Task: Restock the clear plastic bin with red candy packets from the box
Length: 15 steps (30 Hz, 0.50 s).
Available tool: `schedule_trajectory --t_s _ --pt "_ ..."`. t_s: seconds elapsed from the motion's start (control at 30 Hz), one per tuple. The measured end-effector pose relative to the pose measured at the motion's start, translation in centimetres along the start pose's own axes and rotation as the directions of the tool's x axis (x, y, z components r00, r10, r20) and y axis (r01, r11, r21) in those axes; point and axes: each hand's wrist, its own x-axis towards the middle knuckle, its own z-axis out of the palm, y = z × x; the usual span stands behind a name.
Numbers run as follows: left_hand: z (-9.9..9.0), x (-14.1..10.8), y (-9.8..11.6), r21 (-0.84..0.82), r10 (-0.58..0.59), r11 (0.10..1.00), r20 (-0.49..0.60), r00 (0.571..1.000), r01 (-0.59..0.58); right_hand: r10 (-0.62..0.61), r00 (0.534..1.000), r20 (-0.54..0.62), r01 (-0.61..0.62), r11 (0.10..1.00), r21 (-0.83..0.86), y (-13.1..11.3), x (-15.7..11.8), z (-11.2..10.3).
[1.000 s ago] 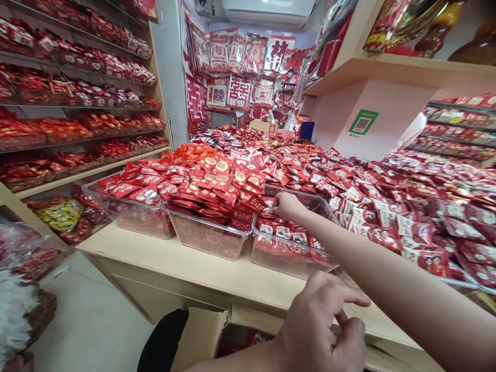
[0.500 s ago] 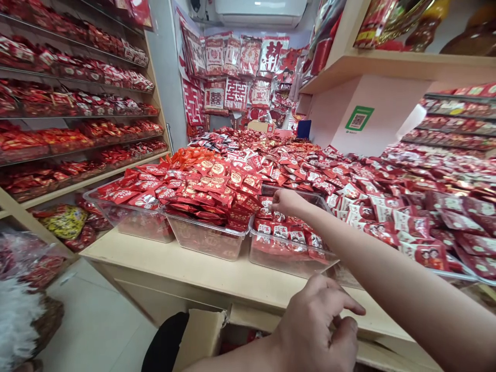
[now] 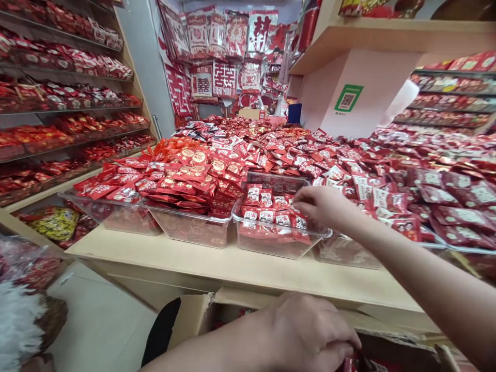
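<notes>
My right hand [image 3: 321, 206] is at the right side of a clear plastic bin [image 3: 271, 243] on the counter, fingers bent down against the small red and white packets [image 3: 267, 214] inside. What its fingertips hold is hidden. Low in the view, my left hand [image 3: 318, 330] reaches over an open cardboard box [image 3: 403, 346], its fingers pressed together around a dark red packet [image 3: 351, 362] that shows only in part.
More clear bins of red packets stand left [image 3: 189, 227] and right on the wooden counter [image 3: 194, 263]. Shelves of packets [image 3: 70, 111] line the left wall. A wooden shelf [image 3: 372, 36] juts out at upper right.
My right hand has moved right, from the bin's back part to its right side. My left hand has lowered over the box and closed its fingers. The camera view has tilted down, showing more of the box.
</notes>
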Motion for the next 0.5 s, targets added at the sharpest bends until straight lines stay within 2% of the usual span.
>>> schedule_trajectory --t_s 0.1,0.2,0.33,0.5 --pt "0.3 -0.2 -0.2 -0.013 -0.002 1.0 -0.022 1.0 0.002 -0.052 0.991 0.127 0.077 0.977 -0.2 -0.2 5.0 2.0" --pt "0.9 -0.6 -0.9 -0.018 -0.009 1.0 -0.033 0.999 0.008 -0.08 0.966 0.246 0.16 0.932 -0.324 -0.6 7.8 3.5" --pt "1.9 -0.8 -1.6 -0.023 0.036 0.999 -0.026 0.999 -0.036 -0.057 0.95 0.308 0.176 0.911 -0.373 -0.5 8.6 4.6" --pt "2.4 -0.9 -1.9 0.006 0.069 0.998 -0.031 0.997 -0.069 0.007 0.939 0.344 0.136 0.911 -0.39 -0.1 9.1 4.8"
